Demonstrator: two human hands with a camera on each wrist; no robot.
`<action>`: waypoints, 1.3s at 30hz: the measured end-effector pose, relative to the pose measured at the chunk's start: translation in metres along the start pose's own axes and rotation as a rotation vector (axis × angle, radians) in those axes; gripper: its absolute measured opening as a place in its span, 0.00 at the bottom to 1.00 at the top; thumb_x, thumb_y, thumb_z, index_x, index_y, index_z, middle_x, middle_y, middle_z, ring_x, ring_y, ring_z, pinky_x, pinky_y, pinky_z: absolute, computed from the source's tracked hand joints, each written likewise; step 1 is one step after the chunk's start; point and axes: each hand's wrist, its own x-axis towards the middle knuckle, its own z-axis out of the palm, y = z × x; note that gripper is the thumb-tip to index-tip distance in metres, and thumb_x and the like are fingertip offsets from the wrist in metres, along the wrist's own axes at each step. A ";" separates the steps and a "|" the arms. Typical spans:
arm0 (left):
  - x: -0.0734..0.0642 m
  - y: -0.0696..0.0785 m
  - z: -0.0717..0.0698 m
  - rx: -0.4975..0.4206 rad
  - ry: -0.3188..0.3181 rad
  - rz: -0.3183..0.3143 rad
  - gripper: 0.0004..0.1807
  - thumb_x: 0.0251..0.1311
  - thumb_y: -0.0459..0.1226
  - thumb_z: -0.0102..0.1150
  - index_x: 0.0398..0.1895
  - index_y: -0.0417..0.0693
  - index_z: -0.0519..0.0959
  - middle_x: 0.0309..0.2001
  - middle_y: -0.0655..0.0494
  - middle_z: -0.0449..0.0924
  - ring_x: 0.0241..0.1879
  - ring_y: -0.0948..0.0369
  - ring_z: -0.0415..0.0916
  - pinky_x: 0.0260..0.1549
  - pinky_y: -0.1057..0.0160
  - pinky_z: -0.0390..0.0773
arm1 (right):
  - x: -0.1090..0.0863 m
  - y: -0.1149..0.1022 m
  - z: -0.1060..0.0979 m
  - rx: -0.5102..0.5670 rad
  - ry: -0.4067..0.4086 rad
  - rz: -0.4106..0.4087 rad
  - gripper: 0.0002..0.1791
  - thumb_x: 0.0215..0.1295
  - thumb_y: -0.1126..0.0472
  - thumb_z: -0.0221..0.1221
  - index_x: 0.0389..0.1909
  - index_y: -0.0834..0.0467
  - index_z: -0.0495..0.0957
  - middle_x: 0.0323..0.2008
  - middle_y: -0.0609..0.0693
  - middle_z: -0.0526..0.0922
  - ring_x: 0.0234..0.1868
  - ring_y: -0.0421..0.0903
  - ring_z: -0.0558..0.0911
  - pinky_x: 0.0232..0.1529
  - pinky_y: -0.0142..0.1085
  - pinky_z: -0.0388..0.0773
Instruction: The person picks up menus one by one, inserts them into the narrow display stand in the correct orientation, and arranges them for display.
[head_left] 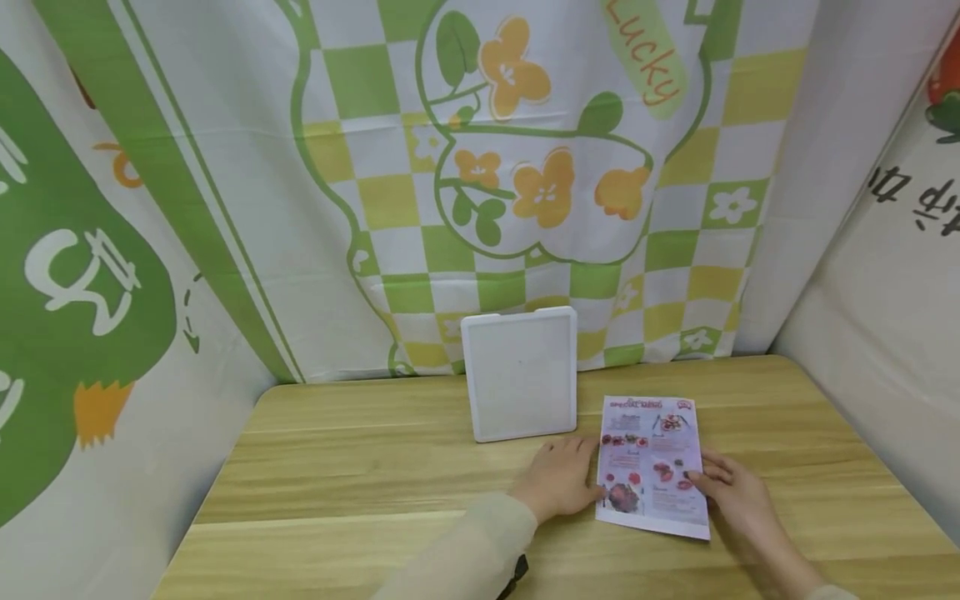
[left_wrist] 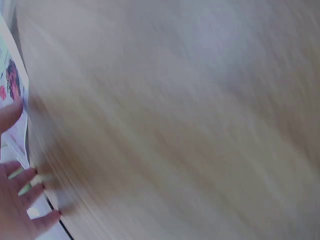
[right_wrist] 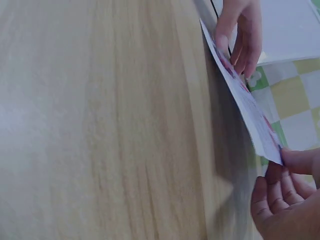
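Note:
A printed menu sheet [head_left: 651, 467] with red food pictures is held slightly above the wooden table, as its tilt in the right wrist view [right_wrist: 245, 107] shows. At its right edge my right hand [head_left: 738, 500] pinches it, thumb on top and fingers beneath. Along the left edge lies my left hand [head_left: 558, 477]; its thumb touches the sheet while the other fingers stay extended and spread, as the left wrist view shows. Just behind the left hand, a white rectangular framed panel [head_left: 521, 375] stands upright near the back of the table.
The light wooden table [head_left: 337, 500] reaches back to a hanging cloth [head_left: 397, 233] with green and yellow checks and orange flowers. More printed cloth hangs at the left and right sides. A small black object [head_left: 514, 575] shows beside the left sleeve.

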 end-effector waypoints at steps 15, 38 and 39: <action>-0.001 0.017 -0.015 -0.511 0.196 -0.200 0.22 0.63 0.54 0.61 0.52 0.50 0.83 0.45 0.58 0.85 0.44 0.60 0.81 0.37 0.62 0.77 | -0.019 -0.023 -0.006 0.030 0.166 -0.144 0.27 0.69 0.61 0.62 0.61 0.73 0.69 0.38 0.31 0.80 0.37 0.19 0.74 0.39 0.18 0.74; -0.017 0.019 -0.045 -0.800 0.362 -0.106 0.16 0.64 0.46 0.64 0.52 0.53 0.80 0.34 0.73 0.78 0.32 0.74 0.73 0.36 0.71 0.75 | -0.028 -0.036 -0.012 0.158 0.225 -0.158 0.11 0.71 0.57 0.60 0.41 0.63 0.78 0.29 0.31 0.84 0.27 0.37 0.82 0.33 0.29 0.78; -0.019 0.018 -0.047 -0.780 0.373 -0.097 0.16 0.64 0.46 0.64 0.52 0.53 0.80 0.34 0.73 0.78 0.32 0.74 0.73 0.35 0.71 0.74 | -0.027 -0.036 -0.011 0.160 0.232 -0.161 0.11 0.70 0.57 0.61 0.41 0.62 0.78 0.29 0.33 0.85 0.27 0.37 0.82 0.33 0.29 0.78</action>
